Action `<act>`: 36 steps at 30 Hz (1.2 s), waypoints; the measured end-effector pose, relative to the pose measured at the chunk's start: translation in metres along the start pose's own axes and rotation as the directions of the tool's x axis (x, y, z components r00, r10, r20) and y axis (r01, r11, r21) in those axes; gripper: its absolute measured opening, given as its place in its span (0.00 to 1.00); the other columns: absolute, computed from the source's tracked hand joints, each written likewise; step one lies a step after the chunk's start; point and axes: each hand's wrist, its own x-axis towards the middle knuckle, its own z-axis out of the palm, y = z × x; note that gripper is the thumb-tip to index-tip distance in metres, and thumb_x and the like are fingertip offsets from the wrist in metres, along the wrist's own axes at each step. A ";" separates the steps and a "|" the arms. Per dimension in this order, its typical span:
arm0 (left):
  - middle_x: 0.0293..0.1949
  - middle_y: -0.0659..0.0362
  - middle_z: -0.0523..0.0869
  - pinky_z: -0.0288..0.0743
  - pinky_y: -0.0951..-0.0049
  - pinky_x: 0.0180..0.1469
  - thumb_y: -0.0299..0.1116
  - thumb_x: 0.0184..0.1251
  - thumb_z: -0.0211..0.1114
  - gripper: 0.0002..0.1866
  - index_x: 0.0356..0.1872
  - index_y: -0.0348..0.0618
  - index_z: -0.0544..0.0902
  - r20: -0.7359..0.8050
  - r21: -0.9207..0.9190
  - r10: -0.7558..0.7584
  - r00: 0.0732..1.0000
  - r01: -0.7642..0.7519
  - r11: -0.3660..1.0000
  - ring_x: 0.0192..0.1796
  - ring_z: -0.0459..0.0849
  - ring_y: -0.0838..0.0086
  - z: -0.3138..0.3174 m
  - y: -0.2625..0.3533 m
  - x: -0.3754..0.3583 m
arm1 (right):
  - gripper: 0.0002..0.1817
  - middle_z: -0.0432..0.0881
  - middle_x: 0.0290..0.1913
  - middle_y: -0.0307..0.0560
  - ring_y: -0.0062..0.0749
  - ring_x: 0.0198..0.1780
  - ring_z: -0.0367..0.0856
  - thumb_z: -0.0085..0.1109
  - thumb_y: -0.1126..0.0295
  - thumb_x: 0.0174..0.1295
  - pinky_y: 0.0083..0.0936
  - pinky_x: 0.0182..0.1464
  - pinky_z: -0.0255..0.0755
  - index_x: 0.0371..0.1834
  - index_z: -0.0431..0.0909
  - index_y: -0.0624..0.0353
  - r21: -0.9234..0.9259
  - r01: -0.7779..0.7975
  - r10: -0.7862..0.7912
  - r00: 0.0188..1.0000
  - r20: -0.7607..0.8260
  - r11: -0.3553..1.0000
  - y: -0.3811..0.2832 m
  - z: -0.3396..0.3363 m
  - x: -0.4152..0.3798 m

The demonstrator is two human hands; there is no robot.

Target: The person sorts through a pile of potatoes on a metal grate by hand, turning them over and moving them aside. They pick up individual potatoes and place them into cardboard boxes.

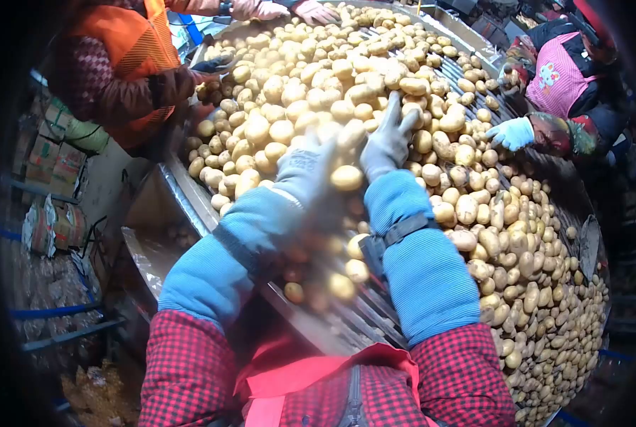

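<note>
A sorting table (190,196) with metal rollers is heaped with yellow potatoes (318,78). My left hand (305,167), in a grey glove and blue sleeve, is blurred and reaches into the pile; whether it holds a potato is unclear. My right hand (390,139), also grey-gloved, lies with fingers spread on the potatoes. One potato (346,178) sits between my two hands. Several blurred potatoes (325,285) are near the table's edge below my forearms.
A person in an orange vest (129,67) works at the left rim. Another person in a pink apron has a light-blue gloved hand (511,133) on the potatoes at right. Cardboard boxes (55,153) stack at far left. A chute (151,249) lies beside the table.
</note>
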 end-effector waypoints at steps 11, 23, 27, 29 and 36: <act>0.77 0.32 0.62 0.84 0.48 0.56 0.44 0.54 0.79 0.52 0.81 0.74 0.61 -0.031 -0.113 0.153 0.988 -0.155 0.981 0.59 0.85 0.40 -0.002 0.002 0.049 | 0.53 0.58 0.81 0.59 0.61 0.76 0.68 0.72 0.40 0.59 0.51 0.72 0.70 0.85 0.52 0.36 -0.116 -0.038 0.056 0.986 0.154 0.992 -0.022 0.007 0.115; 0.73 0.41 0.67 0.78 0.52 0.68 0.41 0.64 0.71 0.44 0.81 0.75 0.62 0.127 -0.187 0.077 0.989 -0.052 0.981 0.67 0.81 0.46 -0.010 0.019 0.151 | 0.35 0.74 0.74 0.62 0.50 0.75 0.71 0.56 0.47 0.75 0.37 0.75 0.64 0.78 0.68 0.55 0.024 -0.048 0.046 0.995 0.085 0.999 0.159 -0.163 0.165; 0.81 0.36 0.56 0.77 0.54 0.69 0.43 0.62 0.75 0.47 0.82 0.79 0.60 0.056 -0.155 0.000 0.998 0.009 0.988 0.69 0.80 0.43 -0.001 0.028 0.175 | 0.36 0.73 0.76 0.55 0.41 0.77 0.68 0.50 0.44 0.77 0.35 0.79 0.56 0.77 0.70 0.60 0.053 -0.267 0.232 0.906 0.356 0.962 0.267 -0.167 0.175; 0.79 0.37 0.60 0.77 0.53 0.69 0.45 0.64 0.73 0.45 0.81 0.79 0.60 -0.011 -0.127 0.073 0.997 -0.074 0.989 0.68 0.81 0.43 0.010 0.018 0.192 | 0.37 0.70 0.78 0.56 0.44 0.79 0.66 0.48 0.45 0.78 0.34 0.81 0.54 0.80 0.65 0.61 -0.126 -0.195 0.214 0.963 0.165 0.973 0.259 -0.154 0.166; 0.68 0.40 0.73 0.78 0.49 0.66 0.54 0.69 0.69 0.41 0.81 0.75 0.61 -0.020 -0.056 -0.060 0.998 0.059 0.997 0.66 0.82 0.47 0.000 0.040 0.221 | 0.41 0.69 0.78 0.60 0.52 0.79 0.66 0.53 0.37 0.73 0.39 0.79 0.59 0.81 0.64 0.49 0.082 -0.210 0.181 0.944 0.277 0.974 0.225 -0.120 0.165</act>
